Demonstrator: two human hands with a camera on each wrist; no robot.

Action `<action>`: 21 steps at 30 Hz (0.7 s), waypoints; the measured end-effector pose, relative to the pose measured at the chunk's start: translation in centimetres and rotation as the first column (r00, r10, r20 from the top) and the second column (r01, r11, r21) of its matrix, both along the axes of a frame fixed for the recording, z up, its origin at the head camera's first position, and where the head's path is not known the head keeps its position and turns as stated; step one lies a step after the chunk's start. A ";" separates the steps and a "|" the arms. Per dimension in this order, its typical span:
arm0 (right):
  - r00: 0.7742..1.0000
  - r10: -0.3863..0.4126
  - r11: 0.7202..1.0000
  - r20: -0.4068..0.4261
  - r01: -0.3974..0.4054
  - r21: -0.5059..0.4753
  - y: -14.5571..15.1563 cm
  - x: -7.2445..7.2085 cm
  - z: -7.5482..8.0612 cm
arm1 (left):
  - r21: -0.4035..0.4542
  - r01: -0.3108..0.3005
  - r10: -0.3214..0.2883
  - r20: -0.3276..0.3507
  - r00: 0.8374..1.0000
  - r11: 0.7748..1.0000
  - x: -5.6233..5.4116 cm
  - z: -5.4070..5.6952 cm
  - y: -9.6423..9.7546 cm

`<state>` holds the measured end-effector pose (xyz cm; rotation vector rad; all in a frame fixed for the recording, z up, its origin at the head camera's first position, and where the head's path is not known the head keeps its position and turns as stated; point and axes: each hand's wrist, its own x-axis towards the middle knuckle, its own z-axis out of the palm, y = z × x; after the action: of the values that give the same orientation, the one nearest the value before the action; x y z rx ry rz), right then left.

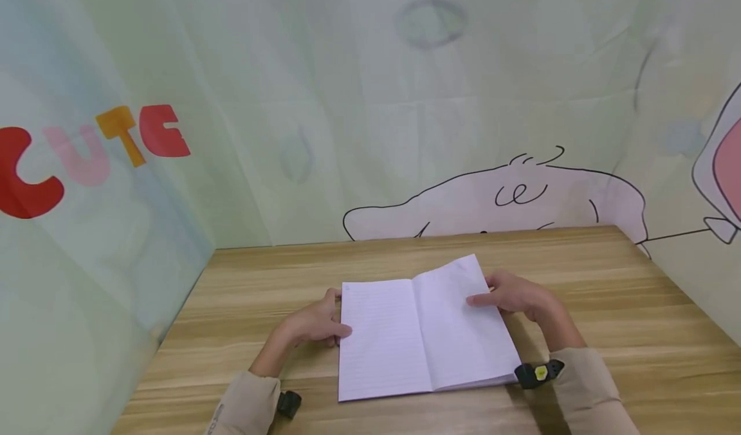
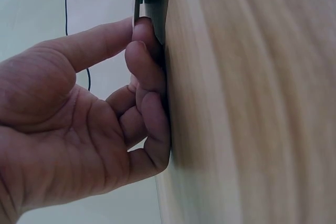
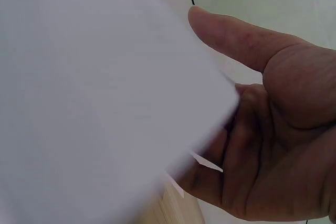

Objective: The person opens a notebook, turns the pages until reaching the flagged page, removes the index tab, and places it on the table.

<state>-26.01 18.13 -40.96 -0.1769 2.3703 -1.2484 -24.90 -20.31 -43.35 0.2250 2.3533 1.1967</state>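
Observation:
An open notebook [image 1: 379, 338] with lined white pages lies on the wooden table; its right half is lifted and tilted above the wood. At the left edge my left hand [image 1: 315, 322] grips it, thumb over the page and fingers curled beneath. The left wrist view shows that hand [image 2: 79, 98] pinching the thin edge close to the tabletop. My right hand [image 1: 518, 296] holds the raised right side, its thumb over the page. Seen from the right wrist, the hand [image 3: 278, 124] has its fingers partly hidden behind the blurred white page [image 3: 105, 98].
The wood-grain table [image 1: 272, 268] extends around the notebook. Behind it hangs a pale green printed curtain [image 1: 260, 132] with coloured letters and a cartoon outline. Dark straps with small devices [image 1: 538, 374] sit at both wrists.

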 end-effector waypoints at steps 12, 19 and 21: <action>0.998 0.038 0.991 0.058 -0.030 -0.127 0.8 -0.3 0.1 | 0.006 0.014 -0.014 -0.007 1.000 1.000 -0.1 0.1 -0.1; 0.995 0.074 0.977 0.064 -0.060 -0.203 0.8 -0.1 0.5 | 0.006 0.017 -0.017 -0.003 1.000 1.000 0.0 0.1 -0.1; 0.994 0.084 0.968 0.066 -0.066 -0.241 0.7 -0.1 0.5 | 0.010 0.017 -0.017 -0.003 1.000 1.000 0.0 0.1 -0.1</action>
<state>-26.10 18.81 -40.47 -0.2868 2.1254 -1.4740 -24.93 -20.37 -43.29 0.2504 2.3439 1.2009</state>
